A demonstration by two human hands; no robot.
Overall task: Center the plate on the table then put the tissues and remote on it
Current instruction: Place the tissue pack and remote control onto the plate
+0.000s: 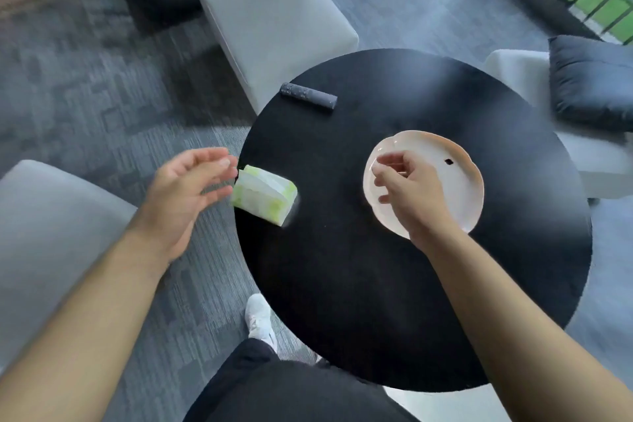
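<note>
A pale pink scalloped plate (455,178) lies on the round black table (394,284), right of the table's middle. My right hand (407,188) hovers over the plate's left rim with fingers curled and nothing visibly in them. A green and white tissue pack (265,193) sits at the table's left edge. My left hand (185,188) is just left of the pack, fingers spread, its fingertips close to the pack's end. A dark grey remote (308,100) lies near the far left edge of the table.
White chairs stand beyond the table at the far left (274,20) and at the right (513,72), the latter with a dark cushion (592,82). A grey seat (44,233) is at my left. My shoe (260,322) and black trousers are below the table's near edge.
</note>
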